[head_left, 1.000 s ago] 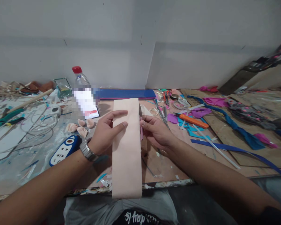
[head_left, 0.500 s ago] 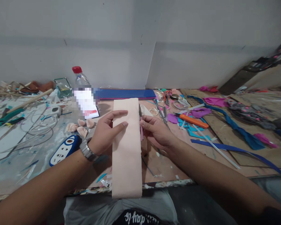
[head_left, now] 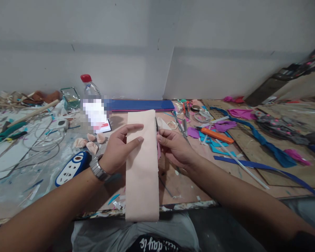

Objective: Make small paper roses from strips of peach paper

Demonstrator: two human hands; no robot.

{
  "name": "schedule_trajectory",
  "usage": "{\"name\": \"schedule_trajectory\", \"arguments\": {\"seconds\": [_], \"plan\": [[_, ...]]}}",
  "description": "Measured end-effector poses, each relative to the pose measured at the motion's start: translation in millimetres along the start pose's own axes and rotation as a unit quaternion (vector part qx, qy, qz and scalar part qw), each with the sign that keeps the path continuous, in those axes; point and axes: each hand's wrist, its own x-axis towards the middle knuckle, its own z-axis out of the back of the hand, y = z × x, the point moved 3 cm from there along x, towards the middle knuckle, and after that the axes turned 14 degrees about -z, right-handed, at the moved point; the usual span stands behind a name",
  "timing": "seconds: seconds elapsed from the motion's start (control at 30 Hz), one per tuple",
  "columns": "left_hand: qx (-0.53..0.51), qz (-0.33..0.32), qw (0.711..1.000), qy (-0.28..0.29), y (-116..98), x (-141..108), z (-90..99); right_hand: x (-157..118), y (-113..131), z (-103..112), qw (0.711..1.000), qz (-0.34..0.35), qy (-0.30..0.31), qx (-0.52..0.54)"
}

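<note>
A long pale peach strip of folded, paper-like sheet (head_left: 142, 175) stretches from mid-table past the front edge. My left hand (head_left: 118, 145) grips its left side, thumb and forefinger lying on top and the other fingers hidden beneath. At the strip's slightly ragged right edge, my right hand (head_left: 174, 145) is closed around a slim pink-handled tool (head_left: 159, 148). A narrow dark blade points away from me along that edge. Whether the tool is scissors or a knife cannot be made out.
Left of the strip lie a blue-and-white power strip (head_left: 75, 168), peach petal-like pieces (head_left: 92, 147) and a lit phone (head_left: 96, 115) against a red-capped bottle (head_left: 86, 78). An orange utility knife (head_left: 217, 135), blue ribbon (head_left: 267, 168) and coloured scraps lie right. A wall stands behind.
Both hands and the peach strip keep their places. The dark blade at the strip's right edge looks slightly narrower now.
</note>
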Motion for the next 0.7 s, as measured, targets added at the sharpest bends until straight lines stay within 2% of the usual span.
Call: {"name": "schedule_trajectory", "arguments": {"seconds": [0.3, 0.7], "plan": [[-0.010, 0.019, 1.000, 0.008, 1.6, -1.3, -1.2, 2.8, 1.5, 1.0, 1.000, 0.011, 0.015, 0.006], [-0.001, 0.014, 1.000, 0.027, 2.5, -1.7, -3.4, 0.9, 3.9, 3.5, 1.000, 0.003, -0.010, 0.011]]}}
